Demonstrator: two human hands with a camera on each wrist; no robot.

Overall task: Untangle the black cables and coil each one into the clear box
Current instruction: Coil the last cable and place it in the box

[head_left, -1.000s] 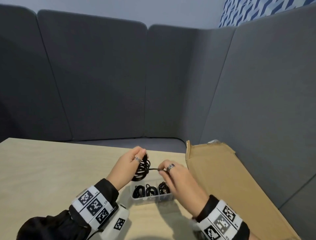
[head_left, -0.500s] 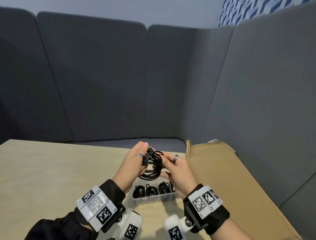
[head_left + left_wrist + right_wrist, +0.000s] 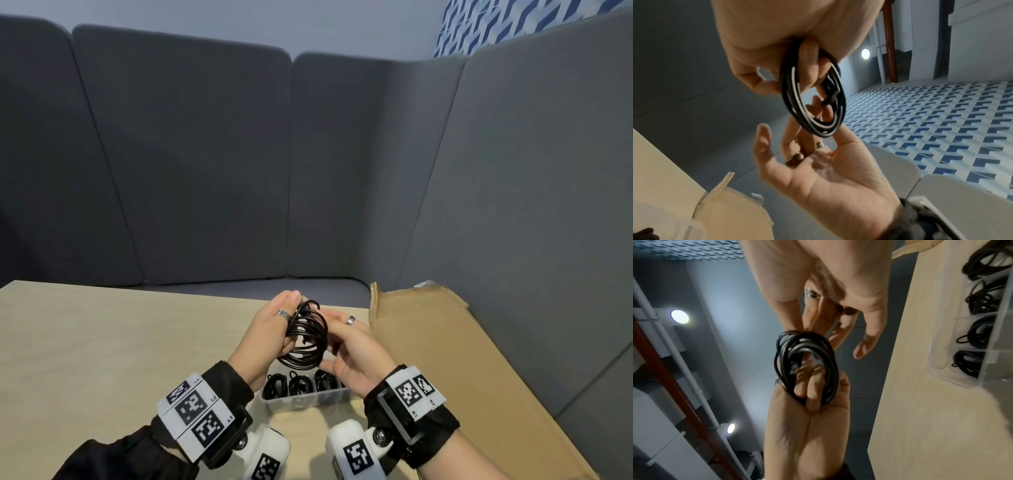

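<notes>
A coil of black cable (image 3: 306, 337) hangs in the air above the clear box (image 3: 301, 401). My left hand (image 3: 267, 337) grips it, with fingers curled through the loops (image 3: 783, 353). My right hand (image 3: 356, 353) is just to the right of it, palm turned toward the coil and fingers straight. In the left wrist view its fingertips touch the coil's edge (image 3: 786, 91). The box stands on the table under my hands. Several coiled black cables (image 3: 301, 382) lie side by side in it, and the right wrist view shows them too (image 3: 978, 335).
The box sits on a light wooden table (image 3: 102, 342). A flattened cardboard sheet (image 3: 445, 359) lies on the right part of the table, close to my right wrist. Grey padded seat backs (image 3: 205, 171) surround the table's far and right sides.
A second ago my right hand pinched the cable's loose end, pulled out to the right. That end now lies in the coil, and the right hand has let go and turned palm-in beside it.
</notes>
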